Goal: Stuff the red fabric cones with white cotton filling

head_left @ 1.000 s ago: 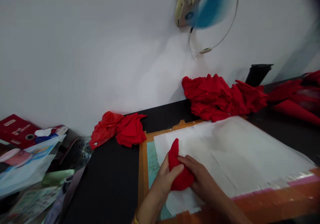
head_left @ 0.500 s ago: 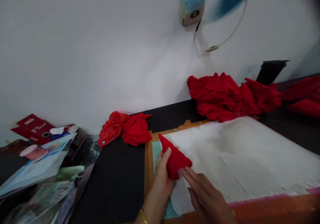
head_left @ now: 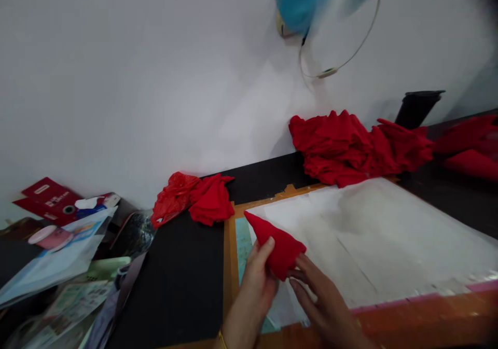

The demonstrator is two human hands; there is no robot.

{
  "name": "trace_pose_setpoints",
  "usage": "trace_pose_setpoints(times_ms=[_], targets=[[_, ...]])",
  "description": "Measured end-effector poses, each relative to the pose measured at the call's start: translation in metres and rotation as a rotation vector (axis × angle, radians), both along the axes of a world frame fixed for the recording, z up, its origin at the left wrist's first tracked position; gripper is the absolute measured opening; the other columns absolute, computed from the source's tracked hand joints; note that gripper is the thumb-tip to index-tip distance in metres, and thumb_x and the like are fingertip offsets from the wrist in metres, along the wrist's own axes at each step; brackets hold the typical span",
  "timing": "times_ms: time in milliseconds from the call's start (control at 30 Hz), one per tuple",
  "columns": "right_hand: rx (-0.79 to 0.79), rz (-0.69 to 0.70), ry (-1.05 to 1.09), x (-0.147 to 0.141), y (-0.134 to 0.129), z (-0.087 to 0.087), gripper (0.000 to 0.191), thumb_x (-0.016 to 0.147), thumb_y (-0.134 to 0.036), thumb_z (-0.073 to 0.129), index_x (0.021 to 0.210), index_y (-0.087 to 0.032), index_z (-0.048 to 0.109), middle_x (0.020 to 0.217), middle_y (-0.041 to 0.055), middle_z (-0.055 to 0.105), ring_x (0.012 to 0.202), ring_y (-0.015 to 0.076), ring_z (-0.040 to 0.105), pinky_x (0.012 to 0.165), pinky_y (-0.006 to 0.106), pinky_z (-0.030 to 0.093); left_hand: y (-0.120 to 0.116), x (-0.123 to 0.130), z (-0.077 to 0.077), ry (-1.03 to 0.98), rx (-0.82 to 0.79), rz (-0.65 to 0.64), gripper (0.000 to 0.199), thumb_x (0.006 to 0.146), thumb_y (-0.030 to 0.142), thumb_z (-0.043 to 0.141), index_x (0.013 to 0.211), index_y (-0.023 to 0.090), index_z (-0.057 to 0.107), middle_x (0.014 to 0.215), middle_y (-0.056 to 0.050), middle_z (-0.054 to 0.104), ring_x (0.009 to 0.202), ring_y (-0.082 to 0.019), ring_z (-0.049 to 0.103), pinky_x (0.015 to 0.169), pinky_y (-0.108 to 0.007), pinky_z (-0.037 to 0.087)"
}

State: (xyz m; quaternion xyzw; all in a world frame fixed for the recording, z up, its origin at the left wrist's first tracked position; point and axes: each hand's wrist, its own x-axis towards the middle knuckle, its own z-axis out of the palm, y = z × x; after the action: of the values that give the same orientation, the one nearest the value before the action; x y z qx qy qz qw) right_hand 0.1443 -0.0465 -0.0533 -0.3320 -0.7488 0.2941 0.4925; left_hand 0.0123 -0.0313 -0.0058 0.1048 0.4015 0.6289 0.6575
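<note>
A pointed red cloth cone point(head_left: 277, 245), like a small felt hat, is held above the left end of the white sheet. My left hand point(head_left: 260, 271) wraps around its lower side, thumb on top, with the tip pointing up and left. At the wide end, my right hand point(head_left: 317, 292) has its fingertips at the rim. They are partly hidden by the cloth, so I cannot tell how far inside they reach. The right thumb sits lower, apart from the fingers. A bracelet point(head_left: 222, 338) circles my left wrist.
Beneath my hands lies a white sheet point(head_left: 369, 235) with taped edges on a black table point(head_left: 175, 281). A heap of red cloth point(head_left: 350, 147) lies behind it. Red cloth point(head_left: 212, 199) and a red plastic bag point(head_left: 175, 196) lie left. Further left is clutter with a pink-lidded tub point(head_left: 50, 237).
The cone has shifted slightly right and turned in my left hand. The pale material at its opening no longer shows, and my right fingertips are further behind the rim.
</note>
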Motion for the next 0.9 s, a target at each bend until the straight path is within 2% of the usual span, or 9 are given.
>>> trace_pose_setpoints(times_ms=[133, 200, 267, 367, 433, 567, 667, 800, 900], targets=[[-0.050, -0.155, 0.050, 0.016, 0.000, 0.006, 0.035, 0.095, -0.015, 0.043, 0.126, -0.028, 0.054, 0.126, 0.0083, 0.060, 0.104, 0.0193, 0.066, 0.076, 0.026, 0.060, 0.013, -0.017, 0.011, -0.084, -0.129, 0.110, 0.034, 0.083, 0.037, 0.065, 0.104, 0.011, 0.067, 0.096, -0.011, 0.074, 0.087, -0.023, 0.070, 0.083, -0.034, 0.055], [0.004, -0.209, 0.012, 0.021, 0.000, 0.009, 0.032, 0.095, -0.014, 0.044, 0.121, -0.027, 0.057, 0.115, 0.0070, 0.064, 0.095, 0.0175, 0.067, 0.076, 0.026, 0.059, 0.017, -0.022, 0.015, -0.088, -0.142, 0.170, 0.032, 0.085, 0.036, 0.062, 0.105, 0.012, 0.066, 0.095, -0.010, 0.074, 0.085, -0.021, 0.070, 0.082, -0.034, 0.055], [0.095, -0.184, -0.050, 0.017, 0.002, 0.009, 0.036, 0.093, -0.010, 0.044, 0.122, -0.027, 0.057, 0.112, 0.0070, 0.065, 0.099, 0.0187, 0.065, 0.082, 0.030, 0.058, 0.018, -0.022, 0.015, -0.094, -0.155, 0.190, 0.030, 0.086, 0.035, 0.061, 0.104, 0.012, 0.067, 0.094, -0.009, 0.074, 0.083, -0.020, 0.070, 0.081, -0.033, 0.055], [0.235, -0.112, -0.129, 0.001, 0.004, 0.000, 0.049, 0.090, -0.004, 0.042, 0.134, -0.024, 0.049, 0.122, 0.0104, 0.064, 0.112, 0.0232, 0.060, 0.092, 0.040, 0.055, 0.014, -0.013, 0.012, -0.099, -0.159, 0.135, 0.031, 0.086, 0.036, 0.062, 0.103, 0.011, 0.067, 0.095, -0.010, 0.074, 0.082, -0.020, 0.069, 0.078, -0.031, 0.055], [0.274, -0.083, -0.150, -0.009, 0.003, -0.006, 0.052, 0.088, -0.004, 0.042, 0.137, -0.020, 0.046, 0.123, 0.0127, 0.064, 0.114, 0.0259, 0.060, 0.094, 0.044, 0.054, 0.010, -0.005, 0.009, -0.048, -0.141, 0.091, 0.034, 0.084, 0.038, 0.064, 0.104, 0.011, 0.067, 0.099, -0.011, 0.074, 0.082, -0.020, 0.070, 0.076, -0.030, 0.055], [0.174, -0.039, -0.111, -0.008, 0.000, -0.004, 0.040, 0.089, -0.008, 0.044, 0.127, -0.022, 0.052, 0.110, 0.0103, 0.068, 0.102, 0.0236, 0.066, 0.085, 0.036, 0.058, 0.004, 0.002, 0.004, 0.119, -0.041, 0.062, 0.047, 0.074, 0.038, 0.076, 0.112, 0.014, 0.064, 0.104, -0.011, 0.072, 0.086, -0.022, 0.070, 0.074, -0.029, 0.054], [0.154, -0.116, -0.069, 0.000, 0.000, 0.002, 0.034, 0.091, -0.008, 0.044, 0.118, -0.025, 0.056, 0.105, 0.0083, 0.068, 0.096, 0.0212, 0.067, 0.081, 0.033, 0.059, 0.003, 0.002, 0.004, 0.156, 0.007, 0.060, 0.053, 0.072, 0.035, 0.079, 0.117, 0.015, 0.061, 0.109, -0.012, 0.071, 0.093, -0.022, 0.069, 0.080, -0.030, 0.053], [0.202, -0.121, -0.126, -0.003, 0.003, -0.007, 0.043, 0.090, -0.010, 0.046, 0.131, -0.022, 0.051, 0.121, 0.0139, 0.063, 0.112, 0.0266, 0.062, 0.090, 0.040, 0.057, -0.003, 0.011, -0.001, 0.174, 0.075, -0.010, 0.057, 0.075, 0.036, 0.076, 0.126, 0.017, 0.056, 0.117, -0.013, 0.069, 0.105, -0.025, 0.066, 0.091, -0.033, 0.050], [0.128, -0.094, -0.090, -0.006, 0.004, -0.025, 0.049, 0.090, -0.016, 0.047, 0.139, -0.018, 0.042, 0.133, 0.0158, 0.057, 0.122, 0.0288, 0.056, 0.095, 0.043, 0.054, -0.012, 0.020, -0.008, 0.223, 0.065, -0.024, 0.062, 0.073, 0.035, 0.078, 0.129, 0.020, 0.055, 0.126, -0.012, 0.065, 0.118, -0.026, 0.059, 0.100, -0.033, 0.045]])
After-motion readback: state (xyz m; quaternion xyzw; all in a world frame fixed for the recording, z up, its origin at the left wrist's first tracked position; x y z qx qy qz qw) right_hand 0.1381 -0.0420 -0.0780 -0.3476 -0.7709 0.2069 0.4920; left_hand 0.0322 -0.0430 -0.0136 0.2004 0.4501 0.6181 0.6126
